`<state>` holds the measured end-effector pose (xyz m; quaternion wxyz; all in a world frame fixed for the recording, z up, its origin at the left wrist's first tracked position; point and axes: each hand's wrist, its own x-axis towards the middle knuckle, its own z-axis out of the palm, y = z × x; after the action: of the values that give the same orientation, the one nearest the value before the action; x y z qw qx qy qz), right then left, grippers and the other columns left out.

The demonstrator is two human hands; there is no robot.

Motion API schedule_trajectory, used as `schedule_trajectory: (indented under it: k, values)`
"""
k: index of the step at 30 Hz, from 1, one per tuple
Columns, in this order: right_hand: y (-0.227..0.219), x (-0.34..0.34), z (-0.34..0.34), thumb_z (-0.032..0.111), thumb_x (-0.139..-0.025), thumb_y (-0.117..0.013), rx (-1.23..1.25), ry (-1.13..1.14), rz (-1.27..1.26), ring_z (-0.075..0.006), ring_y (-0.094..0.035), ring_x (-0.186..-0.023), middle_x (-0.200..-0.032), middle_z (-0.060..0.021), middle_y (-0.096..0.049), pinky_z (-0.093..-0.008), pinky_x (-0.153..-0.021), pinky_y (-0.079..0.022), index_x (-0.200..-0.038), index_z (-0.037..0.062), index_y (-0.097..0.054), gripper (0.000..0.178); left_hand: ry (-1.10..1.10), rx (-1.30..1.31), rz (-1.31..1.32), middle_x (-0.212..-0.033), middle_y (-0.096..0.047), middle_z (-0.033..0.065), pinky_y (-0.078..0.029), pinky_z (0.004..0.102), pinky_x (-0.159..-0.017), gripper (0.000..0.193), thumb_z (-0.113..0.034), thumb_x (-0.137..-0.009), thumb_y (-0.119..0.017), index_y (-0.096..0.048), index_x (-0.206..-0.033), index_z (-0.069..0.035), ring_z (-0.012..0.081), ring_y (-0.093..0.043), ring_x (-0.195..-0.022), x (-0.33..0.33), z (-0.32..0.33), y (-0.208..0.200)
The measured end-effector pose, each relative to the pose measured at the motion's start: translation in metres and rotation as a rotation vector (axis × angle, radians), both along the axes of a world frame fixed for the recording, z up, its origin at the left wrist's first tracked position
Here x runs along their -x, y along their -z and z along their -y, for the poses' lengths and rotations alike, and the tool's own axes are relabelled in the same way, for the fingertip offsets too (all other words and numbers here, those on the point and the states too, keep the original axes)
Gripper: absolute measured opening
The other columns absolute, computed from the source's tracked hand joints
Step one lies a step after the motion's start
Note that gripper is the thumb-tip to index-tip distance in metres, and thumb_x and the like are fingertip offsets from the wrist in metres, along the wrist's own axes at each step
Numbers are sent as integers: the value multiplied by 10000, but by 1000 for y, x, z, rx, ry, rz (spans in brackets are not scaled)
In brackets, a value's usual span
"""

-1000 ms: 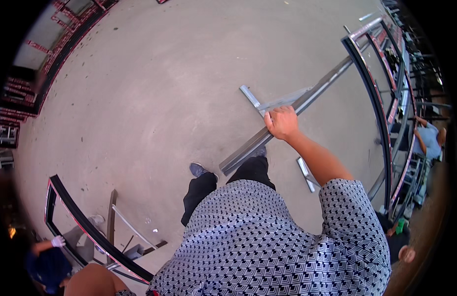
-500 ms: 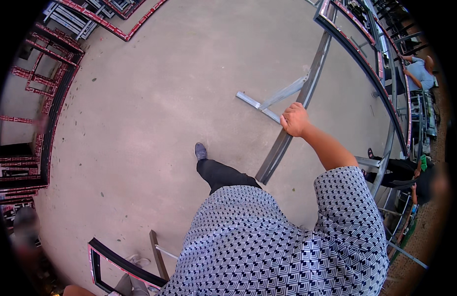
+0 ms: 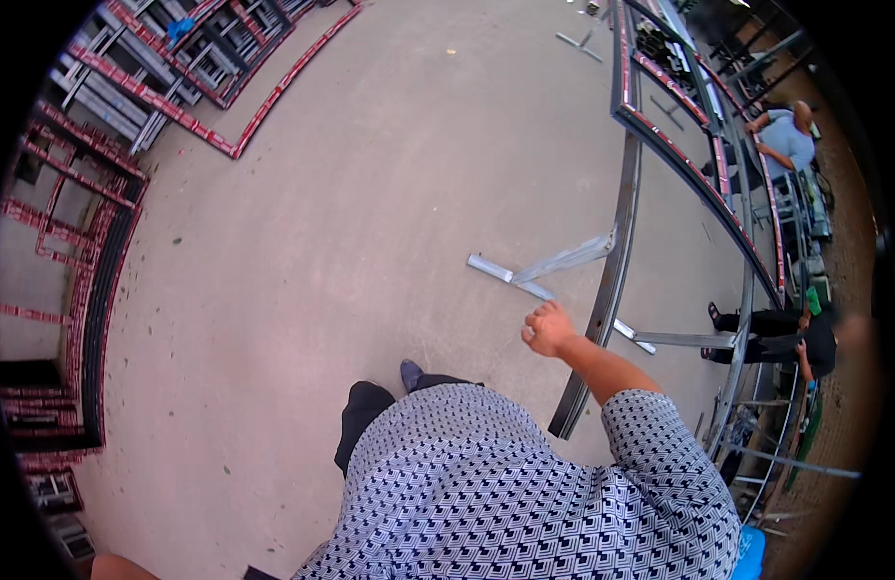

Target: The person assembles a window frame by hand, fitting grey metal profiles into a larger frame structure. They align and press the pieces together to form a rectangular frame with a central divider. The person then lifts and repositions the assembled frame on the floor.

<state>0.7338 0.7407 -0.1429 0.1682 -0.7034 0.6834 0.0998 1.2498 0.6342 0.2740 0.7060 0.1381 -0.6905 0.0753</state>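
Observation:
My right hand (image 3: 547, 329) is off the metal stand, its fingers loosely bent and a little apart, with nothing in them. It hovers just left of the stand's long dark top rail (image 3: 612, 280), and my forearm crosses over that rail. Below the rail, a silvery leg (image 3: 563, 258) runs down to a foot bar (image 3: 510, 276) on the floor. A large dark frame with red-and-white film (image 3: 694, 184) lies across the far end of the stand. My left hand is out of view. A patch of bare skin (image 3: 124, 568) shows at the lower left edge.
More film-edged frames (image 3: 109, 290) stand along the left, with others (image 3: 167, 101) stacked at the far left. Two people are on the right, one in a light blue shirt (image 3: 788, 140), the other in dark clothes (image 3: 795, 333). A second stand's bar (image 3: 684, 339) reaches in there.
My right hand has let go of the stand's rail and moved to its left. The view has shifted, and the frame at the lower left has gone out of sight.

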Motion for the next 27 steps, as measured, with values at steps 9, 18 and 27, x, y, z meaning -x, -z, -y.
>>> schedule_trajectory:
  k: [9, 18, 27]
  values:
    - [28, -121, 98, 332, -971, -642, -125, 396, 223, -422, -736, -954, -960, -200, -781, -544, -927, -562, -963, 65, -775, 298, 188, -139, -18, -1101, -717, 64, -561, 363, -964, 202, -218, -1121, -548, -675, -1109, -61, 186, -691, -997, -15, 203, 53]
    - [2, -157, 189, 369, -1015, -592, -196, 880, 405, -443, -748, -1029, -1071, -225, -797, -537, -935, -590, -1137, 87, -784, 362, 370, -214, 30, -1113, -701, 84, -548, 373, -997, 207, -192, -1123, -541, -664, -1116, -25, 205, -679, -1023, 21, 387, 71]
    - [57, -83, 312, 398, -990, -608, -279, 1041, 522, -436, -746, -1102, -1139, -228, -796, -516, -992, -583, -1147, 74, -798, 408, 434, -8, 123, -1125, -684, 104, -535, 382, -1031, 213, -166, -1125, -535, -653, -1122, 11, 224, -668, -1048, 116, 587, 54]
